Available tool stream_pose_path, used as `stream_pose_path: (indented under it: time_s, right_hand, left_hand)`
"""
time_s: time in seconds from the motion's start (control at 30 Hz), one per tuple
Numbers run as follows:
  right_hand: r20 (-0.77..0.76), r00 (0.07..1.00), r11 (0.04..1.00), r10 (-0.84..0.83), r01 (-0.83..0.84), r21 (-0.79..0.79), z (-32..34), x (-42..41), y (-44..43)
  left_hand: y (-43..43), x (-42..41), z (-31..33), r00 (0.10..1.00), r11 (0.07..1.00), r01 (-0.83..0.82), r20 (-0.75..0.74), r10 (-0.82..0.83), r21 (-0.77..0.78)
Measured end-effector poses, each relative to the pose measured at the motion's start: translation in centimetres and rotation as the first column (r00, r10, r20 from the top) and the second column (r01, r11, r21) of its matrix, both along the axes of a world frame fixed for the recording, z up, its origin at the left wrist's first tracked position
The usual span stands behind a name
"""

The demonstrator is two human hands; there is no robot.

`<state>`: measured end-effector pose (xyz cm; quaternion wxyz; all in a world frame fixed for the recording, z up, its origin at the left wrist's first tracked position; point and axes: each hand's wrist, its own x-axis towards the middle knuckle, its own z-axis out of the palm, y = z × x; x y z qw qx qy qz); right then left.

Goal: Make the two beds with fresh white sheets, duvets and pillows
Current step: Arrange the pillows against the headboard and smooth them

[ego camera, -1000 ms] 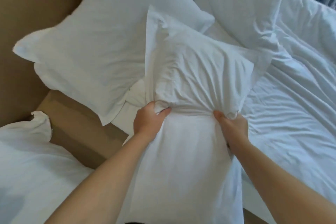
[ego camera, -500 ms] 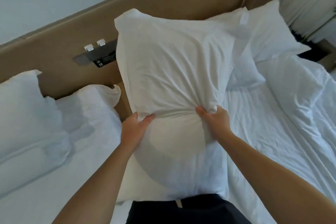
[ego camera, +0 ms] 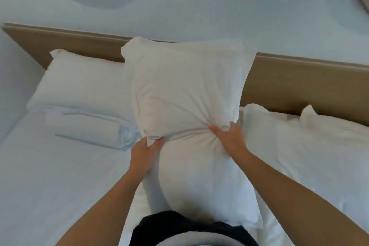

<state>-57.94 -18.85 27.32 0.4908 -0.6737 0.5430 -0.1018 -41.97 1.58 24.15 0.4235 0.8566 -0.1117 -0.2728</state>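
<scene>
The fingers (ego camera: 155, 144) of the left hand (ego camera: 144, 156) are curling into a fold of white pillowcase and pinching it tight. The right hand (ego camera: 229, 139) is gripping likewise, thumb and fingers bunching the cloth at the waist of the pillow (ego camera: 185, 90). The pillow is standing upright in the air between the two beds, its lower end meeting the person's dark garment (ego camera: 179, 223). On the left bed (ego camera: 50, 185) a second pillow (ego camera: 79, 84) is lying along the head edge against the wooden headboard (ego camera: 299, 86), with folded white linen (ego camera: 89, 130) just in front. Another white pillow (ego camera: 289, 136) is lying rumpled at the right bed's (ego camera: 355, 175) head edge.
</scene>
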Motion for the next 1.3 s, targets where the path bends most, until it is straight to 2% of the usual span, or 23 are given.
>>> stream_pose_path:
  time_s: [0.27,0.47,0.6,0.67,0.87,1.0,1.07,1.13,1.2,1.27,1.3]
  right_hand:
    - [0.028,0.958,0.959,0.284,-0.284,-0.014,0.6,13.2,0.9]
    - [0.058,0.877,0.879,0.477,-0.476,-0.037,1.9,25.0,-0.4]
    - [0.074,0.797,0.801,0.599,-0.594,-0.081,2.2,35.5,-2.7]
    - [0.063,0.73,0.732,0.68,-0.674,-0.097,2.2,40.7,-3.5]
    - [0.03,0.423,0.424,0.906,-0.903,-0.075,4.6,56.1,-3.2]
    - [-0.033,0.267,0.261,0.963,-0.957,-0.123,5.9,67.6,-1.7]
    - [-0.057,0.226,0.214,0.972,-0.962,-0.169,6.1,73.4,-0.8]
    - [-0.107,0.241,0.215,0.965,-0.954,-0.209,5.2,78.3,-0.1]
    - [-0.336,0.29,0.195,0.896,-0.937,-0.29,2.2,81.5,0.1]
    - [-0.586,0.242,0.026,0.774,-0.935,-0.353,-3.1,82.7,0.5]
    - [-0.634,0.191,-0.074,0.75,-0.927,-0.367,-6.3,82.7,0.8]
  left_hand:
    - [4.9,7.2,0.2,0.969,0.969,-0.247,-0.01,0.247,0.017]
    - [4.1,12.8,0.4,0.865,0.865,-0.498,0.032,0.5,-0.06]
    - [1.3,18.6,1.1,0.696,0.69,-0.706,0.023,0.717,-0.157]
    - [0.1,21.0,1.1,0.59,0.584,-0.786,0.036,0.807,-0.2]
    - [-2.5,27.1,1.0,0.226,0.217,-0.94,-0.003,0.974,-0.265]
    - [-2.8,35.5,1.8,0.112,0.113,-0.952,0.02,0.994,-0.283]
    - [-2.3,40.1,1.9,0.062,0.068,-0.947,0.029,0.998,-0.315]
    - [-2.1,44.5,0.8,0.066,0.082,-0.957,0.068,0.996,-0.278]
    - [-3.1,48.9,-1.6,0.16,0.166,-0.971,0.047,0.986,-0.17]
    - [-4.9,52.9,-5.6,0.323,0.323,-0.945,0.019,0.946,-0.041]
    - [-5.8,54.3,-7.9,0.414,0.412,-0.91,0.039,0.909,0.057]
